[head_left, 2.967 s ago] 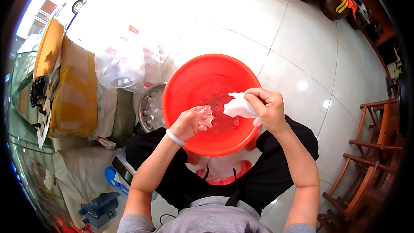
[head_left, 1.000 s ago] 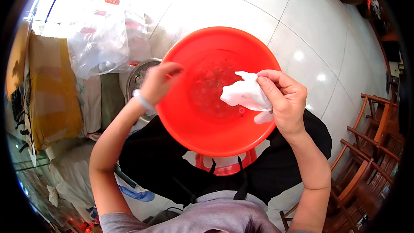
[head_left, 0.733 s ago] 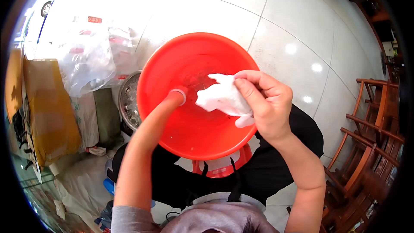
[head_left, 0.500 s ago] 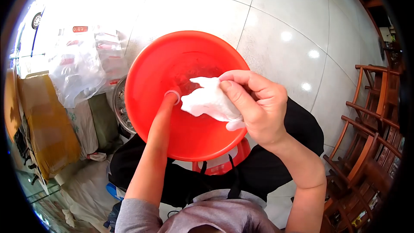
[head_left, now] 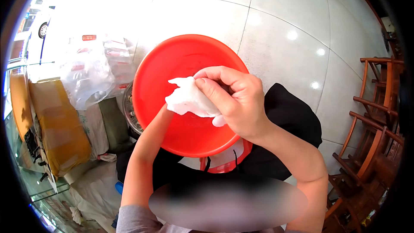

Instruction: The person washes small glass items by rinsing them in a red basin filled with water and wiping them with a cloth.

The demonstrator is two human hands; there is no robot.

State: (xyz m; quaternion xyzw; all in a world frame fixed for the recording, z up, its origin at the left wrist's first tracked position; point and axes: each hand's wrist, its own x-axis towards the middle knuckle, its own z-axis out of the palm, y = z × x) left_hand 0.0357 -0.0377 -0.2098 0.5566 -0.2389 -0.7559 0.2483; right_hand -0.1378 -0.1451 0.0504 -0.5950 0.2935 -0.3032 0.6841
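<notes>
A large red basin [head_left: 189, 140] stands between my knees. Over it my right hand [head_left: 235, 99] pinches a crumpled white cloth [head_left: 192, 98] between thumb and fingers, and the cloth hangs to the left of the fingertips. My left forearm reaches into the basin from the lower left. The cloth hides my left hand, so its fingers and anything in them cannot be made out. At the basin's left side a metal bowl [head_left: 129, 108] is partly covered by the basin's rim.
Clear plastic bags [head_left: 86, 73] lie on the floor at the left, beside a taped yellow-brown carton [head_left: 60, 125] and sacks [head_left: 114, 123]. Wooden chairs [head_left: 375, 116] stand at the right. Part of a red stool [head_left: 224, 168] shows below the basin.
My left hand, earlier holding a small clear glass item over the basin, went left toward the metal bowl, then down into the basin. My right hand has moved left with the cloth, covering it.
</notes>
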